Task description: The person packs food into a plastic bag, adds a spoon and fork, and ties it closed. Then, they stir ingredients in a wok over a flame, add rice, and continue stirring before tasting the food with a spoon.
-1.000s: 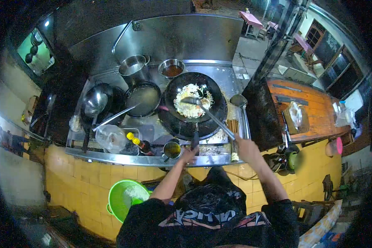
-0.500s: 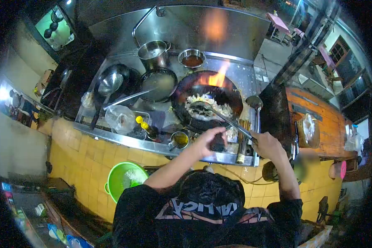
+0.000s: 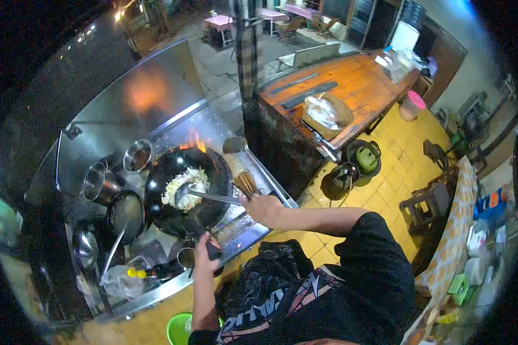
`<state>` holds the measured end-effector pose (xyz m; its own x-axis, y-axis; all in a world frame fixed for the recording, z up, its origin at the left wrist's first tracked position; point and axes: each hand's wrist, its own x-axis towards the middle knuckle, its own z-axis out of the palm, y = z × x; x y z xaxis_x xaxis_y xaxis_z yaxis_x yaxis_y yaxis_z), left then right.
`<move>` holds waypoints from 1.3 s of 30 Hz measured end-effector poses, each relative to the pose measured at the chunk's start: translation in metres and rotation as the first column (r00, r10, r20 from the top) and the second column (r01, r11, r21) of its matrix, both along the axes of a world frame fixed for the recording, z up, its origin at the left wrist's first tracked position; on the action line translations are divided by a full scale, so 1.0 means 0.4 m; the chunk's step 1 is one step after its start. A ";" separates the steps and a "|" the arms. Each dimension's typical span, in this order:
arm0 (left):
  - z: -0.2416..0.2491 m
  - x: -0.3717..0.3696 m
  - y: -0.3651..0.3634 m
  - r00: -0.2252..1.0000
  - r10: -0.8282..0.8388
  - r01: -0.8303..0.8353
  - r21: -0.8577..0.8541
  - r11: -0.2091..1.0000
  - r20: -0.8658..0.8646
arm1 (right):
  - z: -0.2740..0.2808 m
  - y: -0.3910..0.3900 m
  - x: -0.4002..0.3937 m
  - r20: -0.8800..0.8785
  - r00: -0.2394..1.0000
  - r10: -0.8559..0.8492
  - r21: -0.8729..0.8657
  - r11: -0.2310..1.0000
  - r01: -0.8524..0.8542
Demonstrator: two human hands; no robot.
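A black wok [image 3: 158, 210] sits on the stove with flames at its far edge. Pale chopped food [image 3: 197, 177] lies in its middle. My right hand [image 3: 263, 210] is closed around the handle of a metal ladle [image 3: 216, 198], whose bowl rests in the food. At the wok's near side, my left hand [image 3: 204, 253] grips the dark wok handle [image 3: 213, 250]. Beside that hand stands a small metal cup [image 3: 185, 257], partly hidden. A wire-like brush of thin sticks [image 3: 246, 183] lies right of the wok.
Left of the wok are a tall pot [image 3: 101, 183], a bowl of red-brown sauce [image 3: 138, 155], a dark pan [image 3: 126, 214] and yellow-capped bottles [image 3: 137, 273]. A wooden table [image 3: 351, 75] stands to the right, with a gas cylinder [image 3: 367, 160] on the floor below.
The view has swung to the right, bringing more of the wooden table and floor into sight. My left hand has closed on the wok handle; my right hand still holds the ladle.
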<state>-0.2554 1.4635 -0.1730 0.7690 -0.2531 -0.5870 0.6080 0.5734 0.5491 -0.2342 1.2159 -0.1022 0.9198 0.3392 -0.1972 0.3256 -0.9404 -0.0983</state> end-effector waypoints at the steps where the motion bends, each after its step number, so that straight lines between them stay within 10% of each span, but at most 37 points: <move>1: 0.035 -0.027 -0.018 0.998 -0.026 0.021 -0.085 0.996 -0.061 | -0.006 -0.004 0.017 0.089 0.992 -0.090 0.111 0.991 0.080; 3: 0.085 -0.078 -0.038 0.960 -0.119 0.065 -0.213 0.975 -0.255 | 0.072 -0.034 0.026 0.052 0.996 -0.076 0.142 0.988 0.068; 8: -0.100 -0.016 0.017 0.998 -0.009 0.012 0.045 0.999 -0.068 | 0.103 -0.051 0.026 -0.046 0.996 -0.076 0.360 0.929 0.088; 12: -0.330 0.101 0.083 0.985 -0.048 0.007 0.233 0.973 0.168 | -0.077 0.071 0.107 -0.353 0.921 -0.164 0.586 0.729 0.355; 14: -0.247 0.091 0.060 0.992 -0.091 0.065 0.262 0.963 0.088 | -0.211 0.134 0.144 -0.474 0.865 -0.162 0.554 0.708 0.437; 16: -0.223 0.093 0.049 0.996 -0.047 0.019 0.318 0.948 0.078 | -0.284 0.147 0.212 -0.244 0.966 0.085 0.379 0.925 0.015; 20: -0.260 0.101 0.054 1.000 0.021 -0.026 0.257 0.966 0.023 | -0.269 0.125 0.229 -0.268 0.955 -0.124 0.514 0.820 0.250; 22: -0.208 0.104 0.041 1.000 0.005 0.000 0.268 0.963 -0.015 | -0.357 0.104 0.190 0.347 0.916 0.201 0.064 0.969 -0.237; 23: -0.202 0.104 0.037 0.997 -0.019 0.034 0.211 0.977 -0.070 | -0.344 0.092 0.199 -0.100 0.995 -0.002 0.252 0.967 0.027; 24: -0.201 0.108 0.032 0.991 -0.049 0.067 0.150 0.986 -0.121 | -0.216 0.088 0.198 -0.550 0.822 -0.151 0.275 0.896 0.348; 26: -0.073 0.094 -0.065 0.972 0.160 -0.152 0.057 0.987 -0.173 | 0.024 0.078 0.171 -0.607 0.785 -0.121 0.123 0.962 0.244; 27: 0.013 0.072 -0.090 0.965 0.227 -0.225 0.025 0.974 -0.129 | 0.065 0.049 0.152 -0.444 0.892 -0.080 0.057 0.991 0.118; 28: 0.085 0.070 -0.101 0.956 0.204 -0.285 -0.506 0.814 -0.210 | 0.096 0.022 0.124 -0.267 0.964 -0.015 -0.024 1.000 0.009; 32: 0.208 0.054 -0.047 0.930 -0.012 -0.220 -0.585 0.781 -0.366 | 0.232 0.001 0.061 -0.137 0.979 0.150 -0.036 0.987 -0.156; 34: 0.065 0.069 -0.006 0.999 0.053 -0.052 -0.398 0.916 -0.010 | 0.224 -0.002 0.039 -0.121 0.968 0.222 0.014 0.975 -0.222; 36: -0.063 0.050 -0.014 0.960 0.114 -0.172 -0.221 0.960 -0.254 | 0.222 0.008 0.025 -0.120 0.978 0.169 -0.082 0.980 -0.180; 39: 0.122 -0.080 -0.105 0.976 -0.008 -0.002 -0.046 0.999 -0.218 | 0.143 0.010 0.008 0.002 0.983 0.186 -0.138 0.973 -0.184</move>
<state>-0.2872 1.4215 -0.1242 0.6231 -0.2857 -0.7281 0.7118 0.5930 0.3765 -0.2311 1.2198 -0.0451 0.8470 0.4741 -0.2406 0.4952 -0.8681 0.0326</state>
